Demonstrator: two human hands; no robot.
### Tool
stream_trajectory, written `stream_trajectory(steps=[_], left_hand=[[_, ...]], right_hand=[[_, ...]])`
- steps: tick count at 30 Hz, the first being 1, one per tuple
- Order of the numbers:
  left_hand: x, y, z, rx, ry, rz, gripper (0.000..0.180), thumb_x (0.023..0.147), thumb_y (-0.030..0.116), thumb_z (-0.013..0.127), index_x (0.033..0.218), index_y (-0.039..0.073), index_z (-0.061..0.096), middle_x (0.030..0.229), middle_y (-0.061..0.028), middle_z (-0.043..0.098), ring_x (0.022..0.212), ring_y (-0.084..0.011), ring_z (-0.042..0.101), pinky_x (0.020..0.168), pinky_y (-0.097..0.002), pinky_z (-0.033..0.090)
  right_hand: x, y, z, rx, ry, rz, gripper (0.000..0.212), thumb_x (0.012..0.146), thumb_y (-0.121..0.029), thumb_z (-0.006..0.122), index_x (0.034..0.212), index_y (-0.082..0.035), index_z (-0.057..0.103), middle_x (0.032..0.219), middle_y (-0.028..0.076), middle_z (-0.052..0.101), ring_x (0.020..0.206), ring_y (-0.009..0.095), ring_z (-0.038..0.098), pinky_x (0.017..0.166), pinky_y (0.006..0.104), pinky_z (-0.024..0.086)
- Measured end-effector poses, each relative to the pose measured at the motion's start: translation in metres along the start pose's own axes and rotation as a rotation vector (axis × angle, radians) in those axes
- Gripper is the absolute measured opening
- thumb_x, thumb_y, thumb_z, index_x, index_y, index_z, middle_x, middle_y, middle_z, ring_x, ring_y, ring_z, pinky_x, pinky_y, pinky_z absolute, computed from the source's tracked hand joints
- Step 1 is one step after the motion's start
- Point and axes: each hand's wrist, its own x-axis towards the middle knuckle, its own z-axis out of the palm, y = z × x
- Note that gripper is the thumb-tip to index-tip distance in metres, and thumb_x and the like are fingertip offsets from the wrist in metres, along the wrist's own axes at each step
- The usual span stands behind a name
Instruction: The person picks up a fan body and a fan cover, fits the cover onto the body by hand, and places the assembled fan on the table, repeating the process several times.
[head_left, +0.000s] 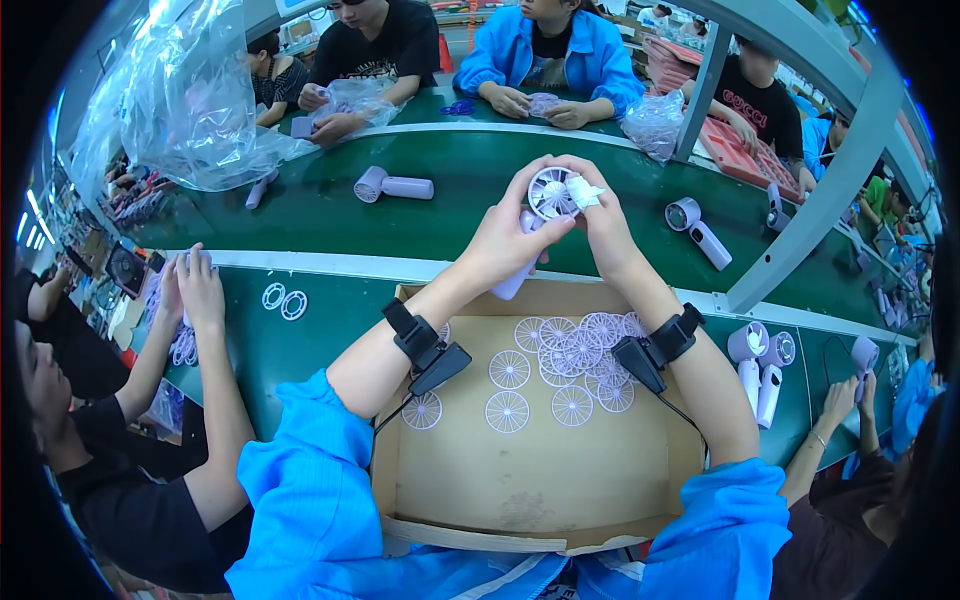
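Observation:
A small lavender handheld fan (551, 192) is held above the far edge of a cardboard box, its round head up and its handle slanting down toward me. My left hand (503, 238) is closed around the head and upper handle. From the other side, my right hand (606, 228) grips the head; a crumpled white wrap (584, 192) covers its thumb area. Blades show in the head's round opening. Below, round lavender fan grilles (508, 411) lie in the box (470, 490), several overlapping in a heap at its far right.
Beyond a metal rail, the green conveyor belt (310, 215) carries more fans (395, 187). Fans (757, 370) stand right of the box; two white rings (284, 301) lie left. A grey metal post (840, 160) rises at right. Co-workers sit on both sides and opposite.

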Motion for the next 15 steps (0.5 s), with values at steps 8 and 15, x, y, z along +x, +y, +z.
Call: stream_trajectory(steps=[8,15], left_hand=[[0.005,-0.008,-0.005,-0.158,-0.139,-0.313,0.060,0.088,0.030,0.061,0.137,0.016,0.029,0.077,-0.0048,0.057,0.056,-0.0114,0.057,0.044,-0.0247,0.048],[0.013,-0.024,-0.015,-0.443,-0.127,-0.596,0.043,0.092,0.033,0.052,0.127,0.015,0.033,0.082,-0.0067,0.058,0.056,-0.0132,0.058,0.044,-0.0258,0.051]], right_hand=[[-0.003,0.027,-0.005,0.102,0.062,0.171,0.032,0.095,-0.024,0.034,0.121,-0.012,0.047,0.103,0.004,0.055,0.082,0.013,0.057,0.070,0.0289,0.050],[-0.007,0.018,0.006,-0.087,0.067,0.605,0.035,0.097,-0.030,0.030,0.125,-0.012,0.038,0.094,0.005,0.057,0.070,0.009,0.055,0.066,0.0289,0.052]])
